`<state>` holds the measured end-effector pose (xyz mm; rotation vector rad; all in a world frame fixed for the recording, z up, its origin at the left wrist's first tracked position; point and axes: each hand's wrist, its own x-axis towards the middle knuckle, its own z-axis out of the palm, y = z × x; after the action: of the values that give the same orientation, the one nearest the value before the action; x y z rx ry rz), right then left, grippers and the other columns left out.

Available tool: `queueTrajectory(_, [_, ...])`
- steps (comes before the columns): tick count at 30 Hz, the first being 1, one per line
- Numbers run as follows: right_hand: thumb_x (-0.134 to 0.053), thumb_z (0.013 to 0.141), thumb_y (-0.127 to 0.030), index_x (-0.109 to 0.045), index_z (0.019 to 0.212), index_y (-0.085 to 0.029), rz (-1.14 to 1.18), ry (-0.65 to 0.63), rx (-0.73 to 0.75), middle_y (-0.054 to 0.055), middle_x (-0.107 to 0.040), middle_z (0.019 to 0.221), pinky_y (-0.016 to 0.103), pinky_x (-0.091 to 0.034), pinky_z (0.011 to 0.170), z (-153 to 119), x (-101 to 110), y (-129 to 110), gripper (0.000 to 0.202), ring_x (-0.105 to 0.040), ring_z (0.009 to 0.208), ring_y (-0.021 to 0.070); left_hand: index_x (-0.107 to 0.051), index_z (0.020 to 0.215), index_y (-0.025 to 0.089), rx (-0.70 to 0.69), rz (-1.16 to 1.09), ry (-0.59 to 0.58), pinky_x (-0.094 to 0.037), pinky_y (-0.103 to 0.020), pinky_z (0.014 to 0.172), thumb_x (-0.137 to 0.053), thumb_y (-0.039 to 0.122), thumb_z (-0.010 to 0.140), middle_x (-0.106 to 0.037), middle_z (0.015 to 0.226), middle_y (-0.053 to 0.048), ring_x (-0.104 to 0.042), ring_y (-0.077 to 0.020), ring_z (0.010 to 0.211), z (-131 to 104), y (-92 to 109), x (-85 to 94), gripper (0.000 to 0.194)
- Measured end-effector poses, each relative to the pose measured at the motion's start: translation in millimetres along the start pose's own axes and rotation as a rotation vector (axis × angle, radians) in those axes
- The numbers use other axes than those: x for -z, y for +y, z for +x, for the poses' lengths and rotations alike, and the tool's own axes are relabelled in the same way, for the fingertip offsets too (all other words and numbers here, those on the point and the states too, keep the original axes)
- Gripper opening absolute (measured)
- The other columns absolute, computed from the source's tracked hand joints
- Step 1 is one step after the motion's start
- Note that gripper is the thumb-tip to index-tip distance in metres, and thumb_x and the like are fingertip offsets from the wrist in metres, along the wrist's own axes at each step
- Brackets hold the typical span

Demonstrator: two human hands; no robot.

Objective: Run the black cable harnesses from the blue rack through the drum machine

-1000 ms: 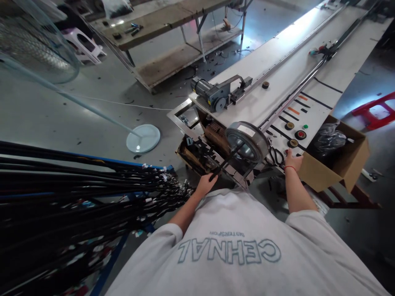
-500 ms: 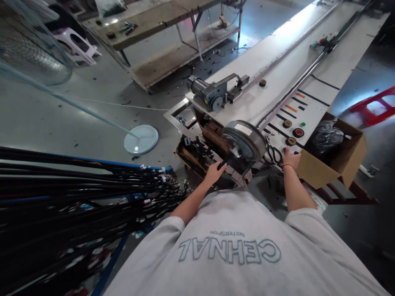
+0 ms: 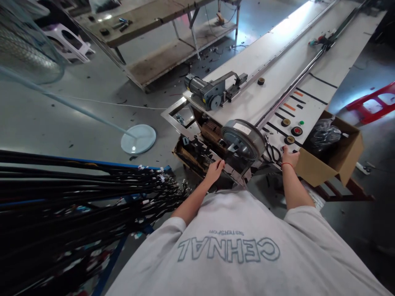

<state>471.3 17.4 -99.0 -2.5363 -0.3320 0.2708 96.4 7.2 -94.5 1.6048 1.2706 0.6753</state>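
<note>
My left hand is closed, with thumb and fingers pinched together, just left of a round grey wheel-shaped machine head. Whatever lies in that pinch is too small to make out. At the near corner of the long white table, my right hand has its fingers curled by the edge, close to a small dark red spot. What those fingers grip is hidden. Black-handled scissors lie between the wheel and this hand. Beyond it are rolls of tape and a red button.
A cardboard box with a dark plastic bag stands right of the table. Bundles of black cables hang at left. A motor unit sits on the table's far side. A round white stand base rests on the floor.
The black piece seen between my left fingers and the wheel no longer shows. My left hand has barely moved, and my right hand stays at the table corner. The view has shifted slightly.
</note>
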Motion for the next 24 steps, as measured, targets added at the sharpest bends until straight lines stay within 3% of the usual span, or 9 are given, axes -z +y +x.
queueTrajectory(5, [-0.064, 0.078, -0.061, -0.049, 0.126, -0.010, -0.004, -0.009, 0.010, 0.025, -0.058, 0.128, 0.050, -0.042, 0.101, 0.9, -0.2, 1.3, 0.072, -0.056, 0.119, 0.0369, -0.055, 0.069, 0.017, 0.069, 0.022, -0.084, -0.037, -0.024, 0.059, -0.037, 0.059, 0.091, -0.051, 0.055, 0.002, -0.047, -0.0124, 0.056, -23.6, -29.7, 9.1, 0.051])
queueTrajectory(10, [-0.063, 0.077, -0.062, -0.048, 0.128, -0.011, -0.005, -0.004, 0.017, 0.025, -0.057, 0.128, 0.049, -0.042, 0.102, 3.0, -2.3, 2.8, 0.073, -0.055, 0.120, 0.0375, -0.063, 0.084, 0.019, 0.168, 0.164, -0.131, -0.041, -0.026, 0.061, -0.054, 0.054, 0.083, -0.061, 0.056, 0.001, -0.058, -0.0169, 0.057, -60.8, -57.5, 36.5, 0.037])
queueTrajectory(15, [-0.061, 0.079, -0.062, -0.046, 0.128, -0.011, -0.028, -0.010, 0.013, 0.025, -0.057, 0.128, 0.050, -0.042, 0.102, 6.0, -3.7, 3.2, 0.072, -0.055, 0.121, 0.0372, -0.060, 0.078, 0.019, 0.146, 0.111, -0.090, -0.042, -0.025, 0.061, -0.048, 0.053, 0.088, -0.065, 0.059, -0.001, -0.057, -0.0153, 0.056, -80.0, -40.7, 47.2, 0.037])
queueTrajectory(19, [-0.060, 0.081, -0.061, -0.046, 0.127, -0.011, -0.044, -0.013, 0.022, 0.025, -0.056, 0.128, 0.050, -0.042, 0.102, 7.5, -3.7, 3.1, 0.070, -0.054, 0.122, 0.0368, -0.059, 0.086, 0.018, 0.091, -0.042, -0.070, -0.044, -0.025, 0.065, -0.038, 0.052, 0.093, -0.061, 0.057, 0.001, -0.057, -0.0142, 0.057, -76.7, -19.4, 35.7, 0.041])
queueTrajectory(24, [-0.059, 0.081, -0.060, -0.046, 0.126, -0.011, -0.032, -0.022, 0.039, 0.025, -0.056, 0.128, 0.049, -0.042, 0.102, 5.5, -1.6, 1.3, 0.068, -0.055, 0.121, 0.0365, -0.057, 0.090, 0.018, 0.090, -0.116, -0.038, -0.045, -0.026, 0.063, -0.033, 0.056, 0.095, -0.061, 0.059, 0.001, -0.055, -0.0133, 0.053, -57.9, -6.4, 19.7, 0.045])
